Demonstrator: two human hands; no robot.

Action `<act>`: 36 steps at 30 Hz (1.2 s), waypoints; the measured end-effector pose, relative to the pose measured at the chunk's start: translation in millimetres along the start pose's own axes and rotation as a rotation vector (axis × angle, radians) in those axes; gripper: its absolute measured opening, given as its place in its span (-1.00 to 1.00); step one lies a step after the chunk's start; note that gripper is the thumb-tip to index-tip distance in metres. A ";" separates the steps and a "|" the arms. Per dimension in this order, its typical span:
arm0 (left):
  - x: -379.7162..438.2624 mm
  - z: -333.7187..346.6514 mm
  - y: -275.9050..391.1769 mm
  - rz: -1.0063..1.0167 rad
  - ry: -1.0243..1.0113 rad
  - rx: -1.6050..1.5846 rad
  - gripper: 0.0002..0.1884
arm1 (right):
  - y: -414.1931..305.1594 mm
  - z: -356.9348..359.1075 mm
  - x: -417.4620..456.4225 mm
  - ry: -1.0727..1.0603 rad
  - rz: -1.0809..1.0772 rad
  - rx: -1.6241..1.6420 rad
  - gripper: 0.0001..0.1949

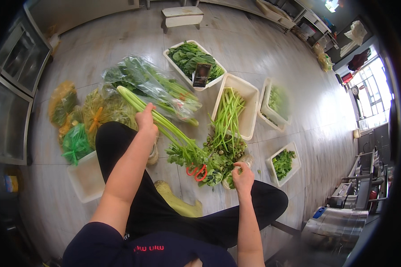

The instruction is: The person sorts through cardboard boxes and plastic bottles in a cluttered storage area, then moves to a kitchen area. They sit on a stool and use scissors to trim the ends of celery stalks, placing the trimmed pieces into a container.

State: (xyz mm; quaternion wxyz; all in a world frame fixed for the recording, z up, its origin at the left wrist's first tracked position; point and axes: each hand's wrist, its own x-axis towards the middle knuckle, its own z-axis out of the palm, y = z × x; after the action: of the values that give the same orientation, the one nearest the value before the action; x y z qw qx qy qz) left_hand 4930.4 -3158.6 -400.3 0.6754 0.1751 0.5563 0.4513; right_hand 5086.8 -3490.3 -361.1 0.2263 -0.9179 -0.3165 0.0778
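My left hand (146, 118) grips a bunch of celery (173, 131), its pale base pointing up and left and its leaves low near the middle. Scissors with red handles (197, 172) lie among the greens beside those leaves. My right hand (243, 177) is over the right edge of a leafy pile (220, 167), its fingers bent with thumb and forefinger close together; whether they pinch something is not clear. Long green stalks (229, 110) rest with one end in a white plastic bin (253, 110). A clear plastic bag of celery (147, 83) lies beyond my left hand.
A bin of leafy greens (187, 60) holds a dark phone-like object (202, 75). Stacked bins (265, 106) and a small bin of leaves (284, 165) stand right. Left are tied vegetable bags (75, 140) and a white tray (87, 180). A low stool (183, 16) stands at the back.
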 end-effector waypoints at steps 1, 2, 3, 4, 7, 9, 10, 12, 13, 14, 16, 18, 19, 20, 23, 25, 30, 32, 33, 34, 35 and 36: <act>-1.2 2.0 -1.1 -0.005 -0.005 -0.013 -0.86 | 5.6 1.5 -0.1 0.015 -0.076 0.038 -0.81; -2.4 3.8 -2.1 -0.011 -0.009 -0.026 -0.87 | 8.9 4.3 -2.3 -0.035 -0.055 0.039 -0.76; -4.1 5.3 -0.3 -0.010 -0.010 -0.038 -0.88 | 4.3 6.8 -3.1 -0.030 -0.084 0.097 -0.75; -6.5 7.0 0.3 -0.004 -0.018 -0.048 -0.88 | -2.1 9.4 -3.1 -0.025 -0.115 0.155 -0.73; -16.3 11.2 1.2 -0.005 -0.033 -0.074 -0.89 | -16.3 20.0 -1.8 -0.020 -0.186 0.255 -0.68; -21.4 12.5 4.0 -0.028 -0.036 -0.087 -0.89 | -31.6 26.5 0.0 -0.001 -0.179 0.257 -0.66; -22.7 12.7 4.4 -0.036 -0.040 -0.088 -0.89 | -38.4 29.1 1.0 0.032 -0.173 0.225 -0.70; -23.4 12.5 6.0 -0.050 -0.047 -0.090 -0.89 | -38.4 39.8 2.6 -0.001 -0.125 0.109 -0.77; -19.7 10.7 5.7 -0.057 -0.053 -0.097 -0.89 | -37.1 45.7 4.4 -0.017 -0.102 0.051 -0.80; -13.4 7.9 4.0 -0.064 -0.060 -0.103 -0.89 | -32.9 48.6 5.1 0.031 -0.137 0.045 -0.89; -6.6 3.8 5.2 -0.046 -0.061 -0.106 -0.88 | -28.1 47.1 4.7 0.083 -0.212 0.173 -0.89; -1.6 2.6 4.6 -0.001 -0.062 -0.096 -0.87 | -27.3 38.5 0.7 0.039 -0.256 0.262 -0.90; 2.2 0.8 3.0 0.003 -0.068 -0.097 -0.87 | -28.1 34.9 -2.9 -0.014 -0.328 0.227 -0.90; 7.9 -2.8 2.3 0.007 -0.077 -0.096 -0.87 | -28.3 32.3 -6.8 -0.067 -0.397 0.192 -0.90; 13.3 -0.7 -1.2 0.050 -0.085 -0.042 -0.85 | -31.3 20.5 -18.1 -0.177 -0.477 0.043 -0.91; 10.1 7.6 -7.3 0.074 -0.077 0.008 -0.84 | -30.8 10.7 -24.1 -0.241 -0.452 -0.039 -0.94; 22.9 -8.7 -0.7 0.065 -0.139 -0.015 -0.81 | -35.4 -7.5 -17.2 -0.233 -0.542 -0.063 -0.93; 19.6 -5.2 9.7 0.099 -0.057 -0.005 -0.81 | -15.9 -33.4 -18.9 -0.166 -0.439 -0.129 -0.90; 27.5 -7.4 8.6 0.110 -0.086 0.015 -0.81 | -5.1 -47.9 -18.0 -0.133 -0.399 -0.158 -0.89; 27.1 -7.3 8.3 0.097 -0.119 0.026 -0.82 | 8.9 -68.3 -16.2 0.030 -0.302 -0.126 -0.86; 22.2 -7.8 10.4 0.089 -0.144 0.037 -0.82 | 25.7 -92.2 -11.9 0.240 -0.249 -0.087 -0.78; 12.5 -7.9 13.7 0.074 -0.146 0.035 -0.83 | 39.2 -122.3 -7.0 0.319 -0.149 -0.260 -0.76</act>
State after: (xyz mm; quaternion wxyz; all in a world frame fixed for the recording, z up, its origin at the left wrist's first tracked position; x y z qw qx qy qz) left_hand 4917.3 -3143.4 -400.1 0.6938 0.2398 0.5068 0.4521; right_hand 5137.6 -3566.7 -271.1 0.1583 -0.9141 -0.3512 -0.1267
